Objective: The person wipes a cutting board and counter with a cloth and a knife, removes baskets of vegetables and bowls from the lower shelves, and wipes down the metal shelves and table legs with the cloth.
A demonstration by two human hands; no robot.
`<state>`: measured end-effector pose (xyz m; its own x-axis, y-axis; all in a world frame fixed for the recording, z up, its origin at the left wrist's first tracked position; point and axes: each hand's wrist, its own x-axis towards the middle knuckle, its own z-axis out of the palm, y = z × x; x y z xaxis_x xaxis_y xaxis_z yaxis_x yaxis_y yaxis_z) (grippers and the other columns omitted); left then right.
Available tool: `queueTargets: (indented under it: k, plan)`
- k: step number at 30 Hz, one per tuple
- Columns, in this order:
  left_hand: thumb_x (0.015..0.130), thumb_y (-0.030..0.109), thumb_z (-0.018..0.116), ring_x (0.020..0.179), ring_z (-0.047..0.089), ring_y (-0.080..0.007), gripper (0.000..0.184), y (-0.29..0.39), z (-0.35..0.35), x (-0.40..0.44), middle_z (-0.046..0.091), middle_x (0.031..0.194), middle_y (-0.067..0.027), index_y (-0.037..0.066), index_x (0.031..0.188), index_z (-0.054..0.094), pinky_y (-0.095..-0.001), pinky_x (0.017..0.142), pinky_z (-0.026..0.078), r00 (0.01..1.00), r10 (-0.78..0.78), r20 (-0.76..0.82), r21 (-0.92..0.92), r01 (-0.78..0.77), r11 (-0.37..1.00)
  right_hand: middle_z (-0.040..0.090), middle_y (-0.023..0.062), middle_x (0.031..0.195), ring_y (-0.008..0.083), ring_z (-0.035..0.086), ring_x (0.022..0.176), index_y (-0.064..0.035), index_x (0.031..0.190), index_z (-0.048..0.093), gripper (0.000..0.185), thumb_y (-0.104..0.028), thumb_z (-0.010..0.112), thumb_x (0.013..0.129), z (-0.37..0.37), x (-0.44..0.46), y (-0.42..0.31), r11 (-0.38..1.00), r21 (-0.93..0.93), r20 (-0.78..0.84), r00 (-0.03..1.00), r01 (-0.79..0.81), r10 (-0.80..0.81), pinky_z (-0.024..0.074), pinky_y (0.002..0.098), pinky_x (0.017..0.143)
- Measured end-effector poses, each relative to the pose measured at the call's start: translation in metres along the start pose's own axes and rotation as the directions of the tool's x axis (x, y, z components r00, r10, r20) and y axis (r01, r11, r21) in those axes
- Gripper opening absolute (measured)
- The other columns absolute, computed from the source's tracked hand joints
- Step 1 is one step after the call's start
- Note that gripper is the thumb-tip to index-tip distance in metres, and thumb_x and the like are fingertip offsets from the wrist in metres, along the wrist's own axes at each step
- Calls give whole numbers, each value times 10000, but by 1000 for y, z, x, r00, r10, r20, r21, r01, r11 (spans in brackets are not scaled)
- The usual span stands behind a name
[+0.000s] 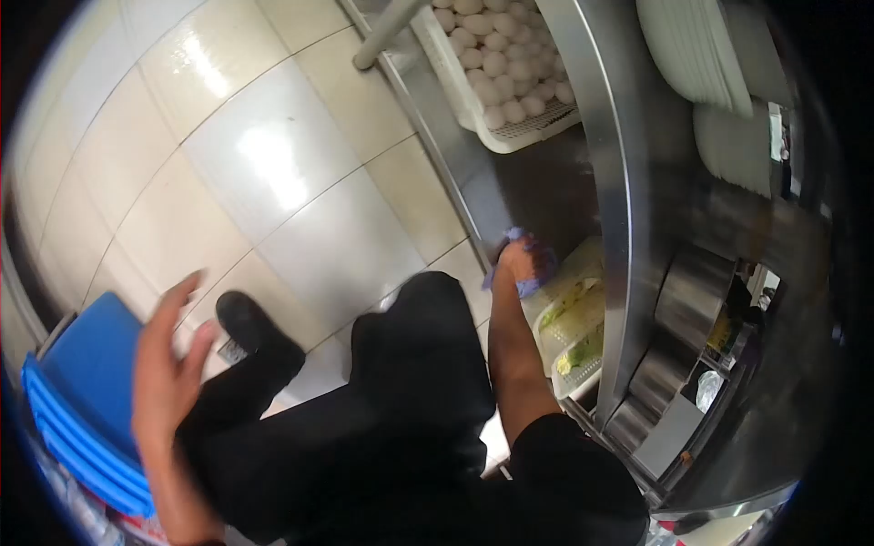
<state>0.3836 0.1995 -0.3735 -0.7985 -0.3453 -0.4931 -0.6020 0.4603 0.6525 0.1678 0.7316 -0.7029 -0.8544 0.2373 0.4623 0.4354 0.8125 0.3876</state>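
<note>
My right hand (519,260) is closed around a purple cloth (539,278), pressing it on the lower metal shelf (487,196) near its front edge. Just beyond that hand sits a white basket (557,387) with green and pale vegetables (583,350) inside. Farther along the same shelf stands a white basket (510,146) full of white eggs (496,64). My left hand (168,355) hangs in the air with its fingers apart and nothing in it, beside a stack of blue plastic stools or seats (86,400).
Above the shelf runs a steel counter edge (619,182). Stacked white plates (696,55) and metal containers (696,296) stand on the counter. A metal leg (387,36) rises at the shelf's far end. Tiled floor (346,218) spreads to the left, around my black shoe (246,318).
</note>
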Motion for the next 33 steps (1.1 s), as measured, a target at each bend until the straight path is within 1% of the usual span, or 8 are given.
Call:
queueTargets:
  k: [2,5,7,14,16,19,28,33]
  plan:
    - [877,187,600,1210,485,-318,438,-1,-9,-23,549,1256,-167,3,1263,504,-372,1022,346,984,16,-179,247,29,969,652,199,990,406,603,905,2,953,662,489,-438,455,907,1,15,-49,933,320,648,757,-164,-89,456,521,758]
    - [884,398,557,1202,485,-360,541,26,6,-35,533,1271,-175,25,1272,507,-402,1016,359,985,115,-127,337,-66,939,476,225,1299,379,405,1227,-16,1223,536,470,-376,473,927,-109,-1,-162,378,780,-313,833,500,-456,285,460,1054]
    - [874,371,574,1231,460,-346,548,28,17,-26,520,1286,-184,18,1286,494,-397,1039,329,995,80,65,263,-94,960,427,207,1356,363,419,1205,-54,1292,480,493,-375,493,918,-138,5,-170,160,843,-301,696,514,-652,265,483,1057]
    - [899,310,559,1246,443,-349,503,-22,4,-28,503,1299,-200,14,1297,478,-397,1043,322,1000,1,10,367,-4,930,520,232,1245,384,509,1118,24,1168,538,431,-331,423,952,15,-24,26,973,230,94,995,18,-41,404,471,969]
    - [907,324,544,1228,457,-371,490,-30,3,-37,513,1292,-188,27,1292,486,-420,1029,347,999,-1,-45,362,17,932,553,210,1207,353,549,1069,19,1148,556,429,-330,399,954,28,52,5,955,82,252,933,-284,256,455,439,893]
    - [904,330,543,1220,456,-372,500,-19,9,-41,496,1306,-188,9,1282,487,-424,1033,333,999,-47,-20,417,51,908,522,210,1255,338,519,1123,31,1210,515,422,-284,436,940,81,193,-17,872,489,462,852,-14,-246,418,433,931]
    - [814,165,648,1167,496,-364,477,26,48,-18,539,1241,-188,22,1251,517,-394,989,374,991,71,110,261,-98,960,612,151,1147,284,553,1120,-54,1135,608,441,49,617,707,-100,16,-94,-105,906,-372,655,409,-658,399,389,983]
    - [856,201,609,918,587,-247,353,34,101,59,622,1008,-146,10,1151,577,-331,826,450,956,276,102,-208,-251,946,589,173,1107,278,548,1062,4,1118,586,318,-168,598,850,-165,36,-18,440,843,388,916,-309,-101,415,353,914]
